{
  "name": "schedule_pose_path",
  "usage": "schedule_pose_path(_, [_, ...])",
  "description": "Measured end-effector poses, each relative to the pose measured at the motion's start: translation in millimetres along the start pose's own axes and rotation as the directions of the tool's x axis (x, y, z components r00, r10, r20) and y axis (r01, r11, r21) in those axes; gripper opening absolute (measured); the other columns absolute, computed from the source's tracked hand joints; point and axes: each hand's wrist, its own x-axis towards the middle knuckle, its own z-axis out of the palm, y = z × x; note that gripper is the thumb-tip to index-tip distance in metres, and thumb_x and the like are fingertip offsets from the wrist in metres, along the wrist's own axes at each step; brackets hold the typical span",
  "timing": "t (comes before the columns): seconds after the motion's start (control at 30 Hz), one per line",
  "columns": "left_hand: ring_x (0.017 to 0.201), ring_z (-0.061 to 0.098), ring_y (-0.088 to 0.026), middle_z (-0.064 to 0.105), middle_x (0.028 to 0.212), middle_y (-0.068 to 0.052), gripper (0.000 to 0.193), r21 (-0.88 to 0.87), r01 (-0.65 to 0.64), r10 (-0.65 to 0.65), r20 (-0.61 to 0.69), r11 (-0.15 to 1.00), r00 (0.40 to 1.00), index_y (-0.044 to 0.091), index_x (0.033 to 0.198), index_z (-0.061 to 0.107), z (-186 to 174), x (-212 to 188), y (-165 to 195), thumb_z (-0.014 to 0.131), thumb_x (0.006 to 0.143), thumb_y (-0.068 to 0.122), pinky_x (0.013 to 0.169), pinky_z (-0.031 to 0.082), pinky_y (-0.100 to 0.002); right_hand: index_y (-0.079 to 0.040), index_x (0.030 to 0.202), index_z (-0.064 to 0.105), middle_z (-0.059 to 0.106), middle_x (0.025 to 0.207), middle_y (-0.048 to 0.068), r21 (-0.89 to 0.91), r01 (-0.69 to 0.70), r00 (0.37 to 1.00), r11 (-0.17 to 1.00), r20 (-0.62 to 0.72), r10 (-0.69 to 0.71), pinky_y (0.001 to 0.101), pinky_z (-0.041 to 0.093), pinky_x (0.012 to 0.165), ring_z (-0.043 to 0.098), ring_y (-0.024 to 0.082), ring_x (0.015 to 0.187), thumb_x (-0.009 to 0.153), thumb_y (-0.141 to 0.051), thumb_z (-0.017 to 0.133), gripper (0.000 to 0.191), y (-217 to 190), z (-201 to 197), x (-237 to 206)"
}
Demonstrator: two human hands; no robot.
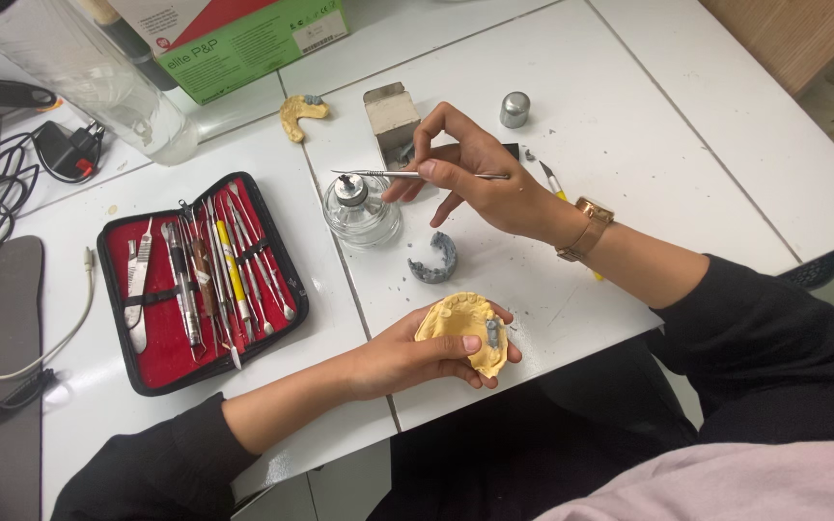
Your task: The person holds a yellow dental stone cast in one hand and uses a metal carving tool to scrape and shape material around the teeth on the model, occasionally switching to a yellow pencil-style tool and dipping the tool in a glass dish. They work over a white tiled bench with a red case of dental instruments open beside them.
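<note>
Two hands are busy and I watch both from afar. My left hand (407, 362) cups a yellow plaster jaw model (465, 333) at the table edge (629, 318), well below the glass burner (359, 207), fingers curled under it and thumb on top. My right hand (480, 178) pinches a thin metal tool (417, 175) like a pen, its tip just over the burner's metal cap.

I judge the main risk to be the tool tip: if the burner is lit, which I cannot tell, a heated tip could burn a finger or drip onto the table. A nudge of the wrist could also tip the burner, since the hand hovers so close. The model sits half off the table, so a loosened grip would drop it into my lap.

Just below and right of the burner lies a grey horseshoe piece (434, 259) among grey crumbs. Left of the burner, an open red tool case (200, 280) crowds that side. Above it stand a small cardboard box (390, 116), a metal cap (514, 109) and another yellow cast (301, 114).
</note>
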Motion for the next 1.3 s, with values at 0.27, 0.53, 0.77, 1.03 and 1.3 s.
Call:
schedule_pose_path(0.27, [0.105,0.067,-0.019,0.063,0.13,-0.019,0.055,-0.014,0.01,-0.01,0.009,1.0,1.0,0.002,0.149,0.039,4,-1,3,0.059,0.105,0.028,0.097,0.057,-0.036,-0.013,0.115,0.042,0.074,0.114,0.011,-0.085,0.022,1.0,0.996,0.016,-0.021,0.0263,0.064,0.074,0.072,0.02,0.121,0.108,-0.028,0.049,0.017,-16,8,-3])
schedule_pose_path(0.53, [0.105,0.067,-0.019,0.062,0.131,-0.019,0.056,-0.031,0.008,-0.007,0.016,0.999,1.0,0.001,0.151,0.039,0,0,1,0.059,0.105,0.027,0.098,0.056,-0.036,-0.012,0.115,0.043,0.074,0.114,0.006,-0.186,0.073,0.997,0.98,0.038,-0.067,0.0254,0.065,0.072,0.073,0.018,0.121,0.108,-0.023,0.049,0.014,-11,9,-3])
schedule_pose_path(0.77, [0.107,0.068,-0.019,0.062,0.133,-0.02,0.057,-0.022,0.012,-0.011,0.033,1.0,0.999,0.0,0.153,0.036,0,0,0,0.056,0.105,0.023,0.098,0.056,-0.035,-0.012,0.12,0.045,0.074,0.119,0.007,-0.223,0.088,0.996,0.971,0.039,-0.081,0.0256,0.065,0.075,0.071,0.017,0.124,0.108,-0.024,0.05,0.018,-19,16,-2])
schedule_pose_path(1.03, [0.114,0.064,-0.023,0.056,0.14,-0.023,0.069,0.05,0.017,-0.02,0.067,0.999,0.998,0.007,0.161,0.023,3,-1,0,0.042,0.099,0.034,0.104,0.051,-0.037,-0.006,0.135,0.06,0.073,0.127,0.012,0.359,-0.181,0.963,0.916,-0.126,0.24,0.0314,0.063,0.078,0.068,0.02,0.119,0.098,-0.03,0.06,0.044,-42,7,-65])
schedule_pose_path(1.3, [0.119,0.062,-0.027,0.057,0.142,-0.024,0.074,0.029,0.02,-0.022,0.061,0.999,0.998,0.006,0.163,0.025,-2,-1,-1,0.025,0.103,0.048,0.105,0.05,-0.04,0.0,0.108,0.058,0.071,0.094,0.021,0.22,0.232,0.867,0.947,-0.488,-0.099,0.0405,0.071,0.061,0.077,0.029,0.094,0.104,-0.012,0.062,0.013,19,37,-176])
